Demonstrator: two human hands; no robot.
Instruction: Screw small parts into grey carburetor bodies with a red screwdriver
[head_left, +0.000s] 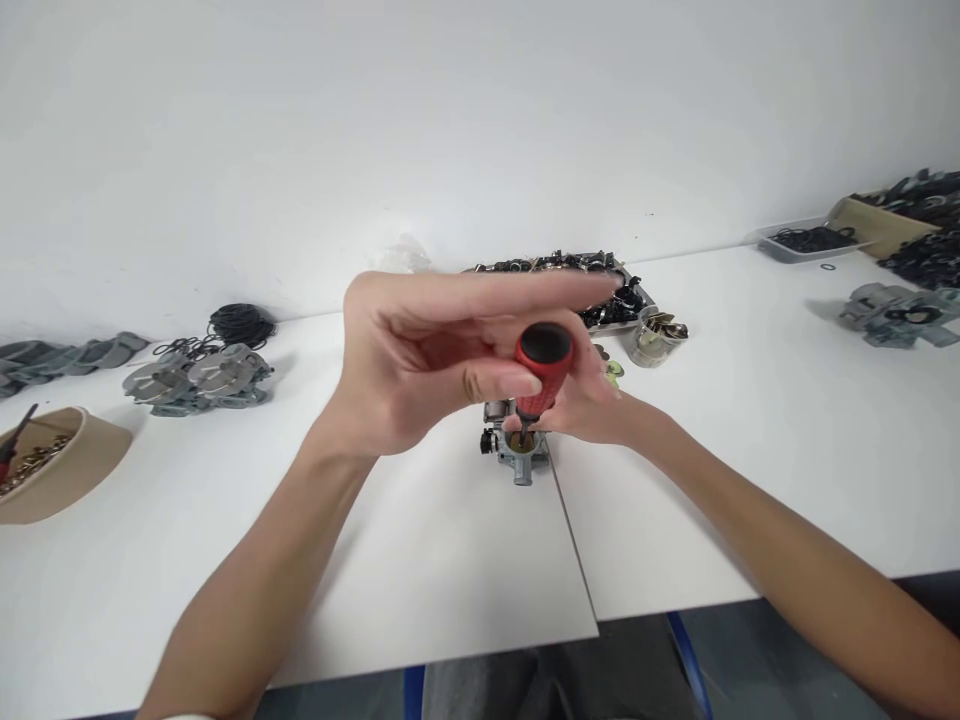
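My left hand [405,365] is closed around a screwdriver [544,370] with a red handle and a black end cap, thumb against the handle and index finger stretched out above it. The screwdriver points down, its shaft reaching into the round opening of a small grey metal carburetor [523,472] on the table. Behind the handle, my right hand [589,405] grips the carburetor from its right and far side; part of its fingers is hidden by the screwdriver and my left hand. A black fitting [489,441] sticks out on the carburetor's left.
Two more carburetors [225,375] stand at the left, near black rings [241,325] and a beige bowl [97,470] of small brass parts. Behind my hands are a tray [637,290] of black parts and a clear cup [649,345] of metal plates. Another carburetor [892,312] stands far right.
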